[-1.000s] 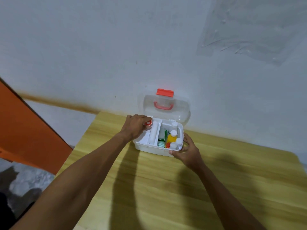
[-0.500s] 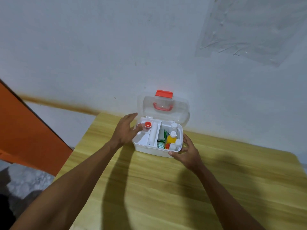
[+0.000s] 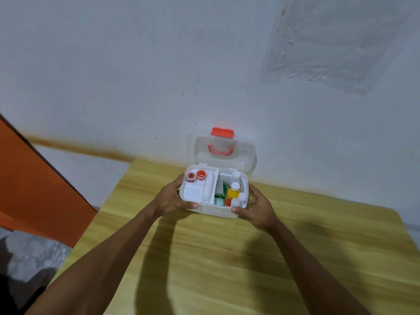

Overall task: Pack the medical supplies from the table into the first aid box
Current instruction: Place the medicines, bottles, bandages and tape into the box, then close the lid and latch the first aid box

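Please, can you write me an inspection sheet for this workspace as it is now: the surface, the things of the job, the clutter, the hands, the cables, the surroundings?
Surface: wooden table, no supplies lying loose on it.
Job's things: first aid box open, clear lid upright; two red-capped containers in the left tray; yellow bottle, white bottles and green packets in the right compartment.
Clutter: nothing seen.
Hands: left hand and right hand hold the box's sides.
Cables: nothing seen.
Surroundings: white wall with a plastic sheet; orange panel on the left.
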